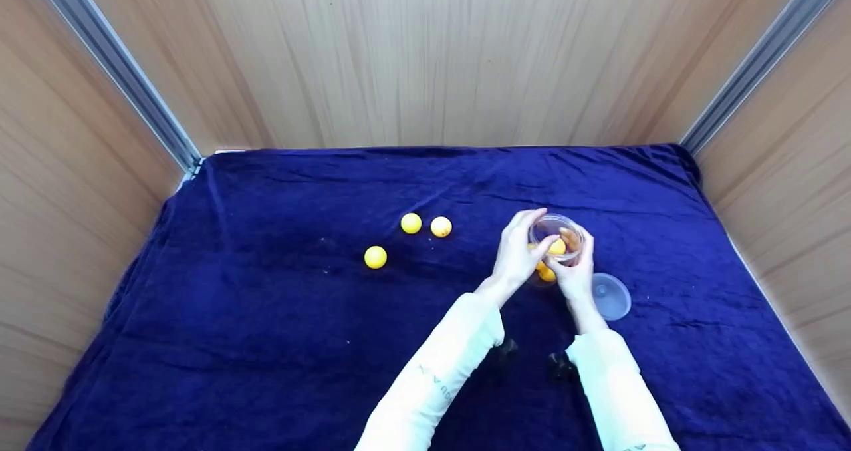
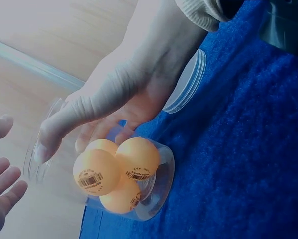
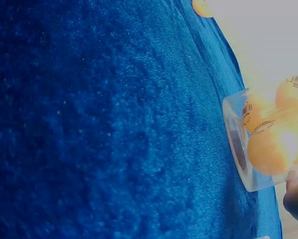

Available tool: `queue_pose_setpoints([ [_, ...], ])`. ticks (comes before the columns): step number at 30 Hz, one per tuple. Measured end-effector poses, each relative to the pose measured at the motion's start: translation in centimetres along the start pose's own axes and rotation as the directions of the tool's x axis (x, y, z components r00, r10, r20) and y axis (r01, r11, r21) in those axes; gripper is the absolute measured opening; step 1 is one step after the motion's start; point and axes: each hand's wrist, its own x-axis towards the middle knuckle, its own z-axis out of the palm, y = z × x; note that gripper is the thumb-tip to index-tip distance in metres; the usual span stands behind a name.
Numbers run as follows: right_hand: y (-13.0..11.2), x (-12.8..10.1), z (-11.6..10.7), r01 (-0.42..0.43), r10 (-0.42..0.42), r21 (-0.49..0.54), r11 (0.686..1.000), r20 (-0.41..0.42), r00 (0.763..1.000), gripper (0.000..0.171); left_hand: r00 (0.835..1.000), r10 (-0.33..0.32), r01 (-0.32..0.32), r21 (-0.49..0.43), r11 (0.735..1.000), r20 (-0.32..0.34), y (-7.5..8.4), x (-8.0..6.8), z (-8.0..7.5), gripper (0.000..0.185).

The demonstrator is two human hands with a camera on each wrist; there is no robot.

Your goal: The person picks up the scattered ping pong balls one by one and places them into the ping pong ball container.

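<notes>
1. A clear plastic jar (image 1: 557, 238) stands on a dark blue cloth (image 1: 266, 344), with orange balls (image 2: 114, 174) piled inside it.
2. The right hand (image 1: 577, 271) is against the near right side of the jar. In the left wrist view its fingers (image 2: 64, 122) curve round the jar's wall, gripping it.
3. The left hand (image 1: 518, 251) is at the jar's left side, fingers loosely spread by the rim. Its fingertips (image 2: 2, 172) look apart from the wall. Whether it touches the jar cannot be told.
4. A clear lid (image 1: 610, 296) lies flat on the cloth just right of the jar, beside the right wrist.
5. Three loose yellow balls (image 1: 411, 223) lie on the cloth well to the left of the jar.
6. Wooden walls (image 1: 432, 58) rise behind the cloth.
</notes>
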Motion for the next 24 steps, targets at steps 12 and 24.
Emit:
queue_pose_setpoints([
  [12, -0.1, 0.0, 0.1, -0.043, 0.043, -0.002, 0.999, -0.022, 0.999, 0.069, 0.998, -0.057, 0.057, -0.040, 0.998, -0.011, 0.2, -0.8, -1.7, 0.031],
  [24, 2.3, 0.3, -0.8, -0.013, 0.014, 0.032, 0.999, -0.028, 1.000, 0.068, 0.982, -0.178, 0.175, -0.052, 0.983, -0.058, -0.3, -2.2, -4.5, 0.026],
])
